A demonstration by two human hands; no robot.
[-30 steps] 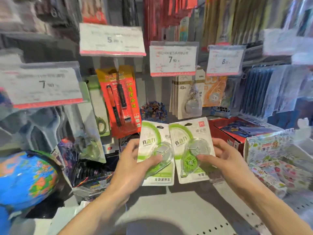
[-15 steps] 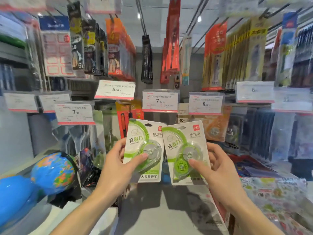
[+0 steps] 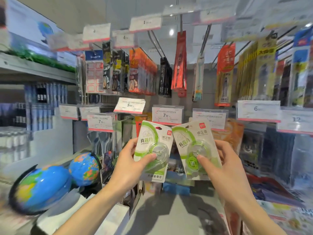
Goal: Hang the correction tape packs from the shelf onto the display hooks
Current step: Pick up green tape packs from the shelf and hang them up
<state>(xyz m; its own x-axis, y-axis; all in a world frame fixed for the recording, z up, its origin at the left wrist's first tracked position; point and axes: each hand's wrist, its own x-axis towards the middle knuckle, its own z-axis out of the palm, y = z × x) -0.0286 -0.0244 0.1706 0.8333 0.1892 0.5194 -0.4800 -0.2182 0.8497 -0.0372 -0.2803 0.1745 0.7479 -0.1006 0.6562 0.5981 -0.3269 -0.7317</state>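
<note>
- Left hand point(image 3: 130, 160): grips the left correction tape pack point(image 3: 155, 150), thumb pressed on the clear blister, fingers behind the card; pack held upright, raised in front of the price tags.
- Right hand point(image 3: 220, 160): grips the right correction tape pack point(image 3: 194, 148) the same way; pack tilted, its top leaning toward the left one, the upper corners close or just touching.
- Position: both packs are in the air, off the shelf point(image 3: 169, 217), on no display hook.
- Risks (judgement): each card has a small hang hole at the top; with both hands occupied, a hole could miss the hook tip, and the tilted card could catch on the 7.90 price tag point(image 3: 166, 114) beside it.
- Writing: green and white cards read 真省力 and 修正带; a red Deli logo sits at the top corner.
- Other tags: 5.00 price tag point(image 3: 129, 106); another reads 6; the rest are blurred.
</note>
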